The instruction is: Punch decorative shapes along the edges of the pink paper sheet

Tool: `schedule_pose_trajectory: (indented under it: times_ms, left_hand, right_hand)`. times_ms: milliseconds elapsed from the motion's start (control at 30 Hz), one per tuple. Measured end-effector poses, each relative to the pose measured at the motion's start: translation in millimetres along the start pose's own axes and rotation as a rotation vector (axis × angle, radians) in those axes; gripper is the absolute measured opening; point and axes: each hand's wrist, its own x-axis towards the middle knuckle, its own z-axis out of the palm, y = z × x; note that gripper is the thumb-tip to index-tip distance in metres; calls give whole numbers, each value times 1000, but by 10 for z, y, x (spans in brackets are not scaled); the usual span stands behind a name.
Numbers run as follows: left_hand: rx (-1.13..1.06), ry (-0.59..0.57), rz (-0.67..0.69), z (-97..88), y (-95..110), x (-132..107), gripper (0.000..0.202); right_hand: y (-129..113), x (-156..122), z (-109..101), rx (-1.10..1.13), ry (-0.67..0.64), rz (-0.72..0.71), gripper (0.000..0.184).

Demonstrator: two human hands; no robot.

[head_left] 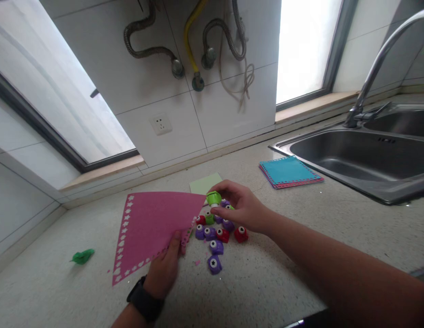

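A pink sheet of paper (157, 218) with star and other shapes cut along its edges is raised over the counter. My left hand (166, 262), with a black watch on the wrist, grips its lower right edge between thumb and fingers. My right hand (241, 205) pinches a green craft punch (213, 198) at the sheet's upper right corner; whether the corner sits in the punch's slot I cannot tell. Below lie several small punches: a purple punch (214, 264), a red punch (241, 234) and others, partly hidden by my right hand.
A stack of blue and pink punched sheets (288, 171) lies near the sink (334, 159) at the right. A pale green sheet (205, 182) is behind the punches. A crumpled green item (82, 256) rests on the speckled counter (78, 300) at the left, and pink scraps (197, 263) lie in front.
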Motion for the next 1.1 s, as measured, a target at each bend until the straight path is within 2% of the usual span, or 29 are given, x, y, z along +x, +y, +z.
schedule_pose_trajectory:
  times_ms: [167,400,600,700,867,1100]
  left_hand:
    - [28,28,41,-5,6,-4,53]
    - [31,1,78,-20,-41,37,50]
    - [-141,19,145,-21,-28,39,47]
    - [-198,38,127,-2,-5,23,50]
    - [-287,-31,149,7,22,12,46]
    - [-429,9,217,20,27,31,36]
  right_hand:
    - [-12,-6,-4,6,-25,29,34]
    - [43,-25,9,89,-69,183,34]
    - [58,-2,32,185,-109,327,27]
    - [53,3,38,221,-132,388,24]
    - [79,-1,28,184,-153,412,25]
    - [105,-9,30,229,-194,502,28]
